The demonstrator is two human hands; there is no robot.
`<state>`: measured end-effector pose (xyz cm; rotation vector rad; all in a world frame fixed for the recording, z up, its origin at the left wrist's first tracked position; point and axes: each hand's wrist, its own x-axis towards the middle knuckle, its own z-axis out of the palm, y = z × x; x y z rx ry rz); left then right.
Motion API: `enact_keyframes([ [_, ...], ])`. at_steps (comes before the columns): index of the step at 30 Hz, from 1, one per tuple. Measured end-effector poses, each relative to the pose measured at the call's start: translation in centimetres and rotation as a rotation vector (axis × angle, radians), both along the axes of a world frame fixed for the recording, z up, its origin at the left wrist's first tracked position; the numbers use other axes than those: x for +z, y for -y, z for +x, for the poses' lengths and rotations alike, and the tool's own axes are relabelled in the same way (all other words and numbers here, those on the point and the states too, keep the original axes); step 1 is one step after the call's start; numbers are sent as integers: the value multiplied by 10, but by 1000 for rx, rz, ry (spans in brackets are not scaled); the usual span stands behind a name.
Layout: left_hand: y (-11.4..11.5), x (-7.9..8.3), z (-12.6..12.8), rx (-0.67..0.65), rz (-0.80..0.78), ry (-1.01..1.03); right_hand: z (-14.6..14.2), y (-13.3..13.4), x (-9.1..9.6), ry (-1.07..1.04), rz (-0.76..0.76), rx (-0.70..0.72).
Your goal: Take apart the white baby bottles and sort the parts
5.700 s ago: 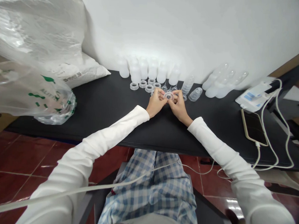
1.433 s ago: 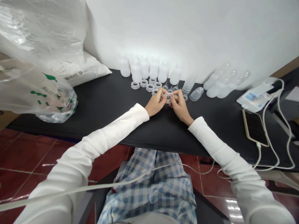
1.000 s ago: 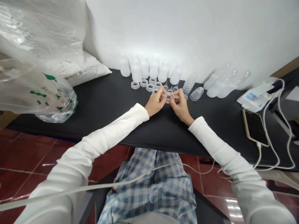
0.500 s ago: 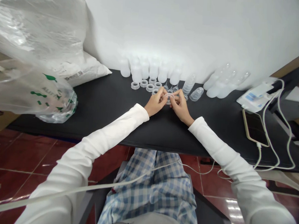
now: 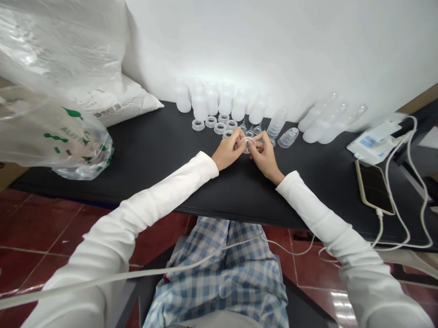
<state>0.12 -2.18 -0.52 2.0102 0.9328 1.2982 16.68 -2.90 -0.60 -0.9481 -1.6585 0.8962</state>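
A clear ring (image 5: 248,144) is held in the narrow fingertip grip of the left hand (image 5: 227,152) and right hand (image 5: 265,156), just before the row of rings (image 5: 211,124) on the table (image 5: 149,155).

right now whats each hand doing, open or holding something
Left hand: closed, fingers pinching a clear plastic ring.
Right hand: closed, fingers pinching the same ring.

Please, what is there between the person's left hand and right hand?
In the head view, a clear plastic ring lies between the left hand and the right hand, held by both.
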Motion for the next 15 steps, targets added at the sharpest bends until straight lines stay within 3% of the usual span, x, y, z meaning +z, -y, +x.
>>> enact_keyframes([
  [5, -1, -3, 0, -30, -50, 20, 0, -1, 0, 1, -24, 7],
  [15, 2, 3, 1, -23, -50, 49, 0, 4, 4, 21, 72, -67],
])
